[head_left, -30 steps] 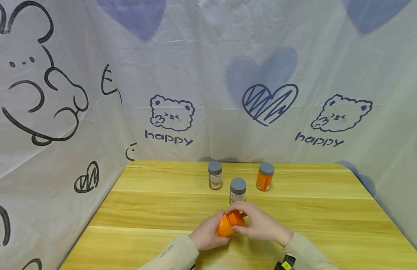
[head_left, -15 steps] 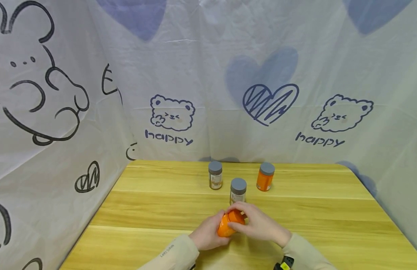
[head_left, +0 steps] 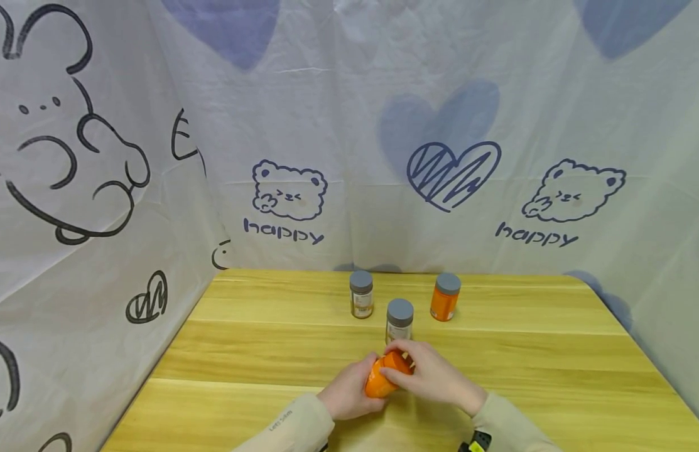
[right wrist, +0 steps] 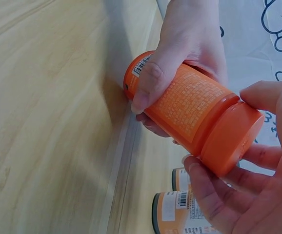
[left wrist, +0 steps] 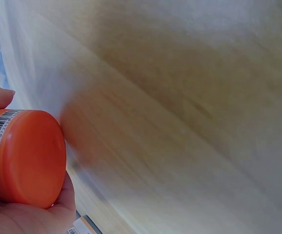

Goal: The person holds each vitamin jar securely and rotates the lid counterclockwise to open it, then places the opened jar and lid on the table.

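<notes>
Tilted above the table's near middle is an orange plastic bottle [head_left: 377, 382] with an orange screw cap [right wrist: 232, 139]. My left hand [head_left: 347, 392] wraps round the bottle's body, its thumb lying across the label in the right wrist view. The cap is between the thumb and fingers of my right hand [head_left: 436, 376], which grips it by the rim. From the left wrist, the bottle's smooth base [left wrist: 36, 158] and a barcode show. Cap and bottle appear joined. Just beyond the right hand stands a grey-lidded jar [head_left: 399, 314], its lower part hidden.
Another grey-lidded jar [head_left: 361, 295] stands farther back on the wooden table [head_left: 259, 339]. To its right is an orange bottle with a grey lid [head_left: 444, 297]. A white printed curtain [head_left: 360, 125] hangs behind the table's far edge.
My right thumb has shifted up and left over the cap, and the right fingers have turned slightly round it. The left hand keeps its hold; the jars stay put.
</notes>
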Demonstrator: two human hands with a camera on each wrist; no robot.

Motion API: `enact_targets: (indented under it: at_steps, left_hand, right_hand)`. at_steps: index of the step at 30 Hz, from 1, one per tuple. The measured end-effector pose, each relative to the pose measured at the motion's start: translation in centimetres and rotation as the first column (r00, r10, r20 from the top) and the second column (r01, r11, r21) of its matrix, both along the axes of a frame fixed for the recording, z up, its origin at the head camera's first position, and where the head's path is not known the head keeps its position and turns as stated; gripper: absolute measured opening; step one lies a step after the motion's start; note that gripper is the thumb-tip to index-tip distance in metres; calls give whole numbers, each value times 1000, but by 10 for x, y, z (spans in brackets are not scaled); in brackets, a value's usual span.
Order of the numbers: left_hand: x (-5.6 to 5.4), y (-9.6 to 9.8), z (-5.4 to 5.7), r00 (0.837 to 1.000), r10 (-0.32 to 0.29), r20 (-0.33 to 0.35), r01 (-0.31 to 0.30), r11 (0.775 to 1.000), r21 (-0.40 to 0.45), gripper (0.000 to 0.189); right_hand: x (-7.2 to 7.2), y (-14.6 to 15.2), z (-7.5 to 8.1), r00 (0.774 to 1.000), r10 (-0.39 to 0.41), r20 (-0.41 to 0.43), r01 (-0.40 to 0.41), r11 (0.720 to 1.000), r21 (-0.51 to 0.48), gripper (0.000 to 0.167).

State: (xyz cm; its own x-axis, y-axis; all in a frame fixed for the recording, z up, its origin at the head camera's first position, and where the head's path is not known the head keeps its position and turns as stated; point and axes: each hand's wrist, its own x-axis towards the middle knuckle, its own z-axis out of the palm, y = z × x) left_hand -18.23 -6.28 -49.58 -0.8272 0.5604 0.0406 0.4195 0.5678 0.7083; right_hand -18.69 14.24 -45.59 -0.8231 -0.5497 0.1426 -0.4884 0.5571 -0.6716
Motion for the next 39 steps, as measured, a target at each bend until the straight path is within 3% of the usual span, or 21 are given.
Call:
enact_targets:
  at_steps: [17,39]
  left_hand:
    - [0,0,2,1000,-8,7,8,1000,-4,48]
    - [-1,-1,-2,999,-10,-45,10,1000,-6,49]
  right_hand:
    - [0,1,0,998,-39,49,37,999,26,34]
    - [1,5,4,999,48,-1,-48,999,21,37]
